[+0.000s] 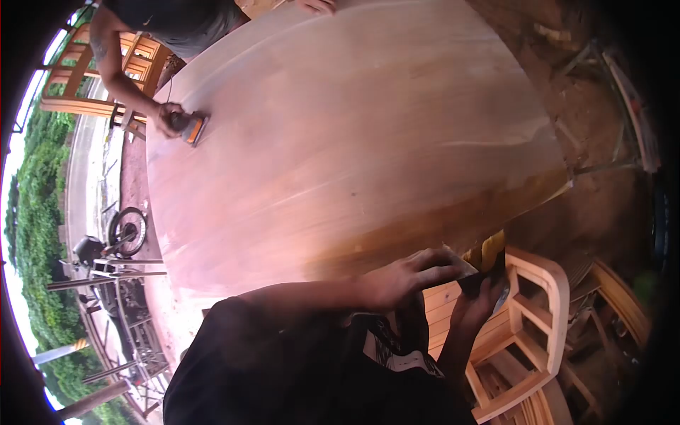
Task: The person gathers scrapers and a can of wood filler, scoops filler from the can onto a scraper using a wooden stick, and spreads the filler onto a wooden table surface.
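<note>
My left hand (414,275) reaches across my body, its fingers closed on a thin, pale, flat scraper (460,262). Below and to the right of it, my right hand (480,306) grips a dark flat piece (496,268). Yellow material (487,249), paste-like in look, shows on that piece, and the scraper's edge is close to it. Both hands are at the near right edge of a large wooden tabletop (368,142), which looks dusty, with a browner band along its near right side.
Across the tabletop, another person (170,28) holds an orange-and-dark sander (193,129) on its surface. Wooden chairs stand at the right (545,312) and far left (78,78). A motorcycle (117,248) is parked on the left. Metal frame parts (630,106) lie at the far right.
</note>
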{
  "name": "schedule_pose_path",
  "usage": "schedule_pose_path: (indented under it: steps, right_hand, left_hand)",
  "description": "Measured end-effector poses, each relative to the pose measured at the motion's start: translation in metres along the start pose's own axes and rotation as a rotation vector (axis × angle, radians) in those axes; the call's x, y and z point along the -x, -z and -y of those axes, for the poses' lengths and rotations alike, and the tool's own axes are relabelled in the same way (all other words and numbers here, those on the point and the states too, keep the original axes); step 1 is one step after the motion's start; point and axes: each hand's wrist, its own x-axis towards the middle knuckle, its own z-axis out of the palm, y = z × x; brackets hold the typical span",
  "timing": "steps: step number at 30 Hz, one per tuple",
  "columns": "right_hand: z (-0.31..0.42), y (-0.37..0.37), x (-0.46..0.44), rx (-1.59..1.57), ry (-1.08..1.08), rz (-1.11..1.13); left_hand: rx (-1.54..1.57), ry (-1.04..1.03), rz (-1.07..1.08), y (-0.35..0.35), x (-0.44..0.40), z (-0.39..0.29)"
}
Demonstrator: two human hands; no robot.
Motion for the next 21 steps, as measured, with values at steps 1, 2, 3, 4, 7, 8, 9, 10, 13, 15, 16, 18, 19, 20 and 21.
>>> schedule_pose_path:
  steps: [1,2,3,4,7,8,9,10,13,15,16,18,19,20,21]
  right_hand:
    - [0.000,-0.005,0.001,0.006,0.026,-0.029]
    - [-0.001,-0.008,0.004,0.015,0.045,-0.056]
    - [-0.001,-0.011,0.007,0.025,0.059,-0.084]
    - [-0.001,-0.014,0.010,0.089,0.085,-0.111]
    - [0.002,-0.017,0.011,0.100,0.025,-0.004]
    - [0.000,-0.016,0.009,0.099,0.027,0.048]
    - [-0.004,-0.017,0.010,0.140,0.043,0.007]
    - [-0.007,-0.019,0.009,0.184,0.059,-0.035]
    - [-0.012,-0.026,0.012,0.284,0.058,-0.111]
    - [-0.013,-0.041,0.013,0.315,0.114,-0.079]
    - [-0.013,-0.056,0.013,0.325,0.118,0.008]
    - [-0.012,-0.052,0.013,0.446,0.137,0.021]
    - [-0.017,-0.056,0.012,0.320,0.124,0.046]
    - [-0.020,-0.055,0.012,0.362,0.135,0.036]
    - [-0.024,-0.050,0.011,0.404,0.146,0.029]
  left_hand:
    - [0.005,0.131,0.031,0.005,0.004,0.010]
    - [0.017,0.269,0.057,0.010,0.008,0.016]
    - [0.032,0.337,0.053,0.013,0.013,0.021]
    - [0.048,0.404,0.047,0.017,0.016,0.025]
    - [0.163,0.037,-0.102,0.040,0.017,-0.009]
    - [0.057,-0.096,-0.100,0.031,0.021,-0.001]
    - [0.025,-0.091,-0.084,0.028,0.027,0.005]
    - [-0.003,-0.086,-0.071,0.024,0.033,0.010]
    - [-0.009,0.374,0.138,0.039,0.043,0.037]
    - [-0.095,0.319,-0.036,0.054,0.050,0.054]
    - [-0.109,0.264,-0.061,0.078,0.042,0.039]
    - [-0.286,-0.036,-0.074,0.103,0.025,0.014]
    - [-0.308,-0.111,-0.006,0.111,0.017,0.005]
    - [-0.369,-0.131,0.053,0.111,0.012,0.000]
    - [-0.433,-0.152,0.109,0.109,0.008,-0.005]
